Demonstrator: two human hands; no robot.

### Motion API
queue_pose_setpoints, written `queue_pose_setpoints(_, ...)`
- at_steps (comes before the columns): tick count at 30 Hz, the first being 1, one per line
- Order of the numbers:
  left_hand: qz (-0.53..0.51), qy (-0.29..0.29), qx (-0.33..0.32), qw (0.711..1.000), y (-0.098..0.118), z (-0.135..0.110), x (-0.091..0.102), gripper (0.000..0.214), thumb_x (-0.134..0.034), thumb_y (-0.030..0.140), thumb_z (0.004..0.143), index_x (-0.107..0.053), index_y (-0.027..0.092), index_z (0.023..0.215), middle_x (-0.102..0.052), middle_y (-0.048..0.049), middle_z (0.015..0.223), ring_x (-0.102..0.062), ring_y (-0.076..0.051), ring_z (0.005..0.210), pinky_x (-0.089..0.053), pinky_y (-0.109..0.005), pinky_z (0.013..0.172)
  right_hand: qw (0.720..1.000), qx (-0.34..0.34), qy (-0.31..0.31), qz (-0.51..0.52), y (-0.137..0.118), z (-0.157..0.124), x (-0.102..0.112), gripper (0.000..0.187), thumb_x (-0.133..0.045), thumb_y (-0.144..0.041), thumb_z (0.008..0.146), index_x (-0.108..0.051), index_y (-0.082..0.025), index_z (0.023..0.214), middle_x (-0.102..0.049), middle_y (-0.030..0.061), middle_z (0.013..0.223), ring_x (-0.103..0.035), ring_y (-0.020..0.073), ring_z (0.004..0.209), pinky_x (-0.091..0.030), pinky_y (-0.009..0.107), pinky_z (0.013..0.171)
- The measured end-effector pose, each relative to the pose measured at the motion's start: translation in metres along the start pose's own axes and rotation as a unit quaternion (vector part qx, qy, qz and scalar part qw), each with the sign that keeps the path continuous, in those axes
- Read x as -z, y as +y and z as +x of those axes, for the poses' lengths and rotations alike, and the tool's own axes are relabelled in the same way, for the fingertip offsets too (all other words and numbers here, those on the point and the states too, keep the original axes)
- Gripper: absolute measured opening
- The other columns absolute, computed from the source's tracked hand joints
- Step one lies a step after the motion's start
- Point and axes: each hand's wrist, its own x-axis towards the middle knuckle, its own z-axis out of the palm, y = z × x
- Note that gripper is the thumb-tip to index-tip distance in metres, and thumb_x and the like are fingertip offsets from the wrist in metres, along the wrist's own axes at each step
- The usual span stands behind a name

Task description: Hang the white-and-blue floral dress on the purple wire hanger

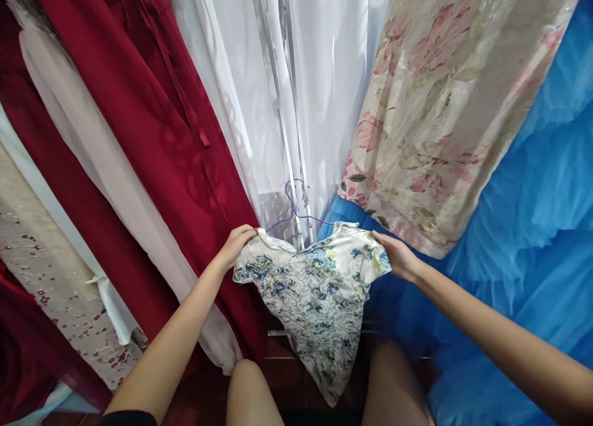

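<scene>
A small white dress with a blue and green floral print (315, 296) hangs on a thin purple wire hanger (296, 207) in front of me. My left hand (238, 244) pinches the dress's left shoulder. The right shoulder and sleeve are gripped by my right hand (398, 256). Both hands hold the dress spread out between them, its hem hanging down toward my knees (250, 389).
Hanging garments surround the dress: dark red fabric (152, 136) and a white strip at left, sheer white cloth (301, 74) in the middle, a cream fabric with pink flowers (440, 105) at upper right, blue tulle (532, 241) at right. A beige embroidered cloth (41, 271) hangs at far left.
</scene>
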Motion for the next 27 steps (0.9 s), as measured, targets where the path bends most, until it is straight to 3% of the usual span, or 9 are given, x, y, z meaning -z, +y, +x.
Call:
queue_pose_setpoints(5, -0.018, -0.060, -0.060, 0.996, 0.026, -0.026, -0.010, 0.036, -0.055, 0.054, 0.089, -0.057, 0.018, 0.092, -0.059, 0.0004, 0.079, -0.053, -0.013, 0.067, -0.038, -0.022, 0.059, 0.987, 0.139, 0.076, -0.012, -0.025, -0.003, -0.015, 0.034, -0.075, -0.047, 0.078, -0.070, -0.022, 0.101, -0.079, 0.0066, 0.087, -0.074, 0.0297, 0.085, -0.059, 0.038, 0.073)
queue_pose_setpoints(8, 0.055, -0.011, -0.123, 0.991, 0.036, -0.025, -0.020, 0.030, -0.071, 0.046, 0.080, -0.063, 0.018, 0.085, -0.058, 0.0022, 0.074, -0.050, -0.013, 0.069, -0.036, -0.022, 0.063, 0.988, 0.148, 0.041, -0.003, -0.052, -0.008, -0.051, 0.042, -0.068, -0.059, 0.081, -0.071, -0.022, 0.101, -0.077, 0.0082, 0.081, -0.073, 0.0310, 0.084, -0.059, 0.039, 0.071)
queue_pose_setpoints(11, 0.034, 0.095, -0.117, 0.988, 0.028, -0.022, -0.026, 0.036, -0.065, 0.052, 0.082, -0.061, 0.018, 0.072, -0.053, 0.0017, 0.064, -0.045, -0.013, 0.062, -0.033, -0.025, 0.060, 0.982, 0.132, -0.116, -0.076, -0.054, -0.033, -0.089, 0.059, -0.047, -0.072, 0.090, -0.075, -0.021, 0.097, -0.076, 0.0094, 0.081, -0.072, 0.0301, 0.087, -0.057, 0.040, 0.077)
queue_pose_setpoints(13, -0.004, 0.144, -0.104, 0.984, 0.018, -0.026, -0.032, 0.048, -0.048, 0.062, 0.090, -0.056, 0.019, 0.070, -0.048, 0.0013, 0.061, -0.042, -0.014, 0.058, -0.033, -0.026, 0.058, 0.937, 0.105, -0.273, -0.189, -0.042, -0.055, -0.105, 0.065, -0.038, -0.072, 0.094, -0.078, -0.021, 0.099, -0.077, 0.0099, 0.090, -0.071, 0.0295, 0.095, -0.055, 0.041, 0.087)
queue_pose_setpoints(15, -0.029, 0.181, -0.091, 0.979, 0.013, -0.035, -0.042, 0.062, -0.022, 0.069, 0.095, -0.049, 0.022, 0.067, -0.042, 0.0011, 0.058, -0.041, -0.015, 0.054, -0.033, -0.028, 0.055, 0.877, 0.102, -0.354, -0.309, -0.024, -0.070, -0.112, 0.054, -0.046, -0.064, 0.096, -0.077, -0.022, 0.110, -0.075, 0.0092, 0.106, -0.068, 0.0294, 0.105, -0.051, 0.041, 0.096)
queue_pose_setpoints(17, -0.103, 0.177, -0.072, 0.976, 0.017, -0.048, -0.059, 0.070, -0.007, 0.073, 0.094, -0.044, 0.023, 0.063, -0.038, 0.0005, 0.055, -0.040, -0.015, 0.052, -0.034, -0.030, 0.055, 0.857, 0.149, -0.306, -0.387, -0.006, -0.071, -0.111, 0.045, -0.059, -0.053, 0.093, -0.068, -0.025, 0.128, -0.068, 0.0084, 0.128, -0.061, 0.0299, 0.119, -0.046, 0.042, 0.104)
queue_pose_setpoints(20, -0.293, 0.031, -0.015, 0.956, 0.043, -0.065, -0.093, 0.071, -0.009, 0.076, 0.092, -0.040, 0.022, 0.058, -0.035, 0.0004, 0.052, -0.038, -0.014, 0.050, -0.036, -0.031, 0.056, 0.878, 0.227, -0.131, -0.400, 0.012, -0.056, -0.101, 0.054, -0.066, -0.051, 0.089, -0.059, -0.026, 0.137, -0.056, 0.0089, 0.143, -0.050, 0.0303, 0.132, -0.040, 0.043, 0.111)
queue_pose_setpoints(24, -0.436, -0.179, 0.049, 0.881, 0.081, -0.077, -0.128, 0.059, -0.031, 0.066, 0.096, -0.042, 0.020, 0.060, -0.038, 0.0020, 0.054, -0.037, -0.011, 0.047, -0.038, -0.028, 0.054, 0.931, 0.125, -0.105, -0.325, 0.027, -0.050, -0.084, 0.042, -0.060, -0.059, 0.090, -0.069, -0.019, 0.084, -0.070, 0.0043, 0.082, -0.064, 0.0214, 0.078, -0.053, 0.032, 0.071)
queue_pose_setpoints(27, -0.326, -0.189, 0.061, 0.924, 0.087, -0.080, -0.133, 0.031, -0.050, 0.045, 0.096, -0.061, 0.019, 0.082, -0.063, -0.0033, 0.074, -0.059, -0.014, 0.061, -0.051, -0.028, 0.063, 0.979, 0.067, -0.045, -0.187, 0.036, -0.067, -0.067, 0.048, -0.064, -0.062, 0.086, -0.060, -0.019, 0.064, -0.058, -0.0002, 0.054, -0.049, 0.0137, 0.046, -0.039, 0.027, 0.045)
